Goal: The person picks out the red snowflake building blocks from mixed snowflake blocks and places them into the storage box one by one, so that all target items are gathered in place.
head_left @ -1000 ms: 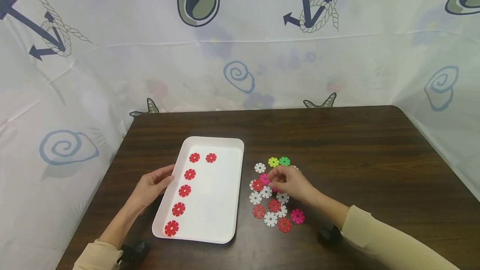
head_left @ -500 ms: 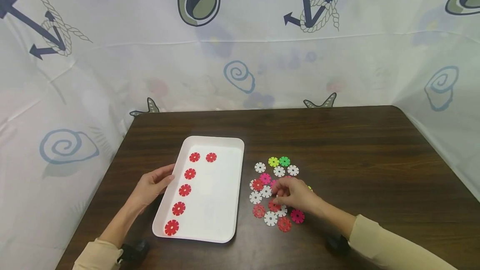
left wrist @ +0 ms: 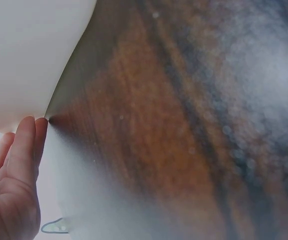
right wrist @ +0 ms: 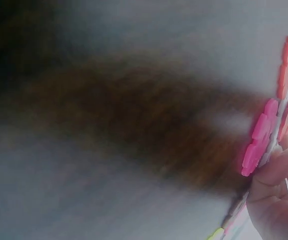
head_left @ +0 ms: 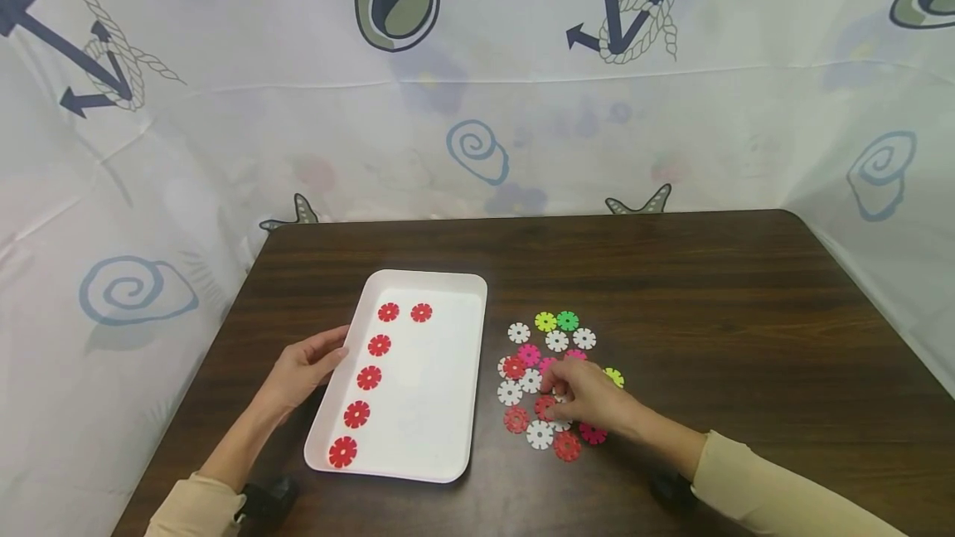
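My left hand (head_left: pixel 302 371) grips the left rim of the white tray (head_left: pixel 429 429), thumb near the rim and fingers against its outer side. In the left wrist view, my left fingers (left wrist: pixel 21 155) lie nearly straight under the tray edge. Several red notched discs (head_left: pixel 369 377) lie on the tray in an L-shaped line. Over the loose pile, my right hand (head_left: pixel 593 396) reaches with curved fingers round a red notched disc (head_left: pixel 543 406), which still lies on the table. Thumb and forefinger stand apart there. A pink notched disc (right wrist: pixel 260 137) shows beside my thumb in the right wrist view.
The pile right of the tray also holds white notched discs (head_left: pixel 540 435), pink ones (head_left: pixel 529 355), yellow ones (head_left: pixel 545 321) and a green one (head_left: pixel 567 321). Some overlap. A dark wooden table (head_left: pixel 709 297) bears everything, with a patterned curtain (head_left: pixel 477 40) behind it.
My right hand has moved from the upper pile toward the near side, down to the red disc, uncovering white and pink discs. The left hand and tray stay in place.
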`<action>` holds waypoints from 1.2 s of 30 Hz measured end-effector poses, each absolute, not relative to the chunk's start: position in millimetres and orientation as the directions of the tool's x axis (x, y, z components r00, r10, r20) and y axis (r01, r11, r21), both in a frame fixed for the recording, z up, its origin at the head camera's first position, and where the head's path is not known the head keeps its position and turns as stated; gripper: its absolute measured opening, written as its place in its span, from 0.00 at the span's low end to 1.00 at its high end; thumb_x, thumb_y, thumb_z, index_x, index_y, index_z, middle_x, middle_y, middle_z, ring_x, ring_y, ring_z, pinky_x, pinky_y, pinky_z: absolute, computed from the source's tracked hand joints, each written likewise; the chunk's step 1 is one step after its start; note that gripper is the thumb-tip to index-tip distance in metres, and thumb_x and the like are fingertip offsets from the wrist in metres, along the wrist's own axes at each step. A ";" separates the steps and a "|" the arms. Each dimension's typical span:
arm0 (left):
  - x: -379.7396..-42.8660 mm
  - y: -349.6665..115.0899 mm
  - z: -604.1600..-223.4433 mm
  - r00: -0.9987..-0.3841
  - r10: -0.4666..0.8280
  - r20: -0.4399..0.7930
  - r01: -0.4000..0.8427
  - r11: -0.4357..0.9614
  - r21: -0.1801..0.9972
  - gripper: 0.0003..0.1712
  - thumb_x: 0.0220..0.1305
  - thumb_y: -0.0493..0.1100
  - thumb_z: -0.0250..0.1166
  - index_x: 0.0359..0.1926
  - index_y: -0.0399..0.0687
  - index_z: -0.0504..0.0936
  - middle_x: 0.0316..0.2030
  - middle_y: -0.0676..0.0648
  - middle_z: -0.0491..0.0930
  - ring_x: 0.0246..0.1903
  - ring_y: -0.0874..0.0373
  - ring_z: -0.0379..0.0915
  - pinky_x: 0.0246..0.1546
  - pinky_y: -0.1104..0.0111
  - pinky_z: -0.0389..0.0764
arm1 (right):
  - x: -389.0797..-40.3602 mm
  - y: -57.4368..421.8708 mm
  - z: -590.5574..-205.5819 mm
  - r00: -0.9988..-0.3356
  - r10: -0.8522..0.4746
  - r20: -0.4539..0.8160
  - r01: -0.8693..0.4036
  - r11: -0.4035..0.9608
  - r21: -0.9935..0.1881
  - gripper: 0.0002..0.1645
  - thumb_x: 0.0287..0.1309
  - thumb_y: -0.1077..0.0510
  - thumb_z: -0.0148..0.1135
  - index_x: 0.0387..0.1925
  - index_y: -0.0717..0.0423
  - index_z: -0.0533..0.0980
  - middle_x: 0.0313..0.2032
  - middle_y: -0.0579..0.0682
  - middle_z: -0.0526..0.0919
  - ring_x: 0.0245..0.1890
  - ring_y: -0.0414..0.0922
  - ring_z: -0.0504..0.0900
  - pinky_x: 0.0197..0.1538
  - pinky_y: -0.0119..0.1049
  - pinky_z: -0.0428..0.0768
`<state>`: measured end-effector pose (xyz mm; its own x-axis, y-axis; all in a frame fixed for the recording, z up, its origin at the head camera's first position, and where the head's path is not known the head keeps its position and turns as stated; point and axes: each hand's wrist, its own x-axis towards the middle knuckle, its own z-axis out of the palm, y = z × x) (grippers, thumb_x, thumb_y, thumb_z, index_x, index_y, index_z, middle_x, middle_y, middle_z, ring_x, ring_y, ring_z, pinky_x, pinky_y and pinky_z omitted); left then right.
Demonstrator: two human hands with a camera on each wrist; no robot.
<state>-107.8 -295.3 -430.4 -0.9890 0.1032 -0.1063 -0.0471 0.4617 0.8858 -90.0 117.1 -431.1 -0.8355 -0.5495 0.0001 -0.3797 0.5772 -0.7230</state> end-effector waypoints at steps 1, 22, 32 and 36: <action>-107.9 -295.4 -430.7 -0.989 0.103 -0.107 -0.047 0.462 0.886 0.31 0.66 0.47 0.59 0.66 0.38 0.64 0.57 0.32 0.73 0.49 0.43 0.78 0.49 0.61 0.80 | -90.1 116.7 -431.0 -0.836 -0.549 -0.003 -0.379 0.581 -0.721 0.12 0.43 0.64 0.73 0.31 0.60 0.78 0.22 0.47 0.73 0.22 0.36 0.68 0.24 0.26 0.72; -107.9 -296.8 -431.2 -0.988 0.106 -0.111 -0.051 0.455 0.889 0.32 0.66 0.47 0.59 0.66 0.38 0.64 0.57 0.33 0.73 0.50 0.43 0.78 0.49 0.61 0.79 | -93.7 120.8 -421.1 -0.850 -0.520 -0.085 -0.247 0.537 -0.807 0.09 0.50 0.65 0.68 0.30 0.56 0.74 0.23 0.44 0.76 0.24 0.38 0.73 0.26 0.27 0.77; -108.0 -296.2 -430.7 -0.988 0.106 -0.110 -0.050 0.456 0.889 0.31 0.66 0.47 0.59 0.66 0.37 0.65 0.57 0.32 0.73 0.49 0.44 0.78 0.48 0.62 0.81 | -113.4 102.0 -402.9 -0.882 -0.463 -0.092 -0.104 0.381 -0.919 0.09 0.53 0.63 0.67 0.34 0.62 0.75 0.25 0.51 0.79 0.25 0.43 0.78 0.33 0.34 0.84; -108.0 -296.3 -430.7 -0.988 0.109 -0.109 -0.047 0.458 0.888 0.31 0.66 0.46 0.58 0.66 0.37 0.64 0.57 0.32 0.73 0.49 0.44 0.78 0.47 0.63 0.81 | -121.8 83.8 -396.7 -0.886 -0.458 -0.066 -0.110 0.347 -0.931 0.08 0.53 0.64 0.66 0.35 0.63 0.75 0.26 0.53 0.79 0.25 0.44 0.77 0.32 0.35 0.83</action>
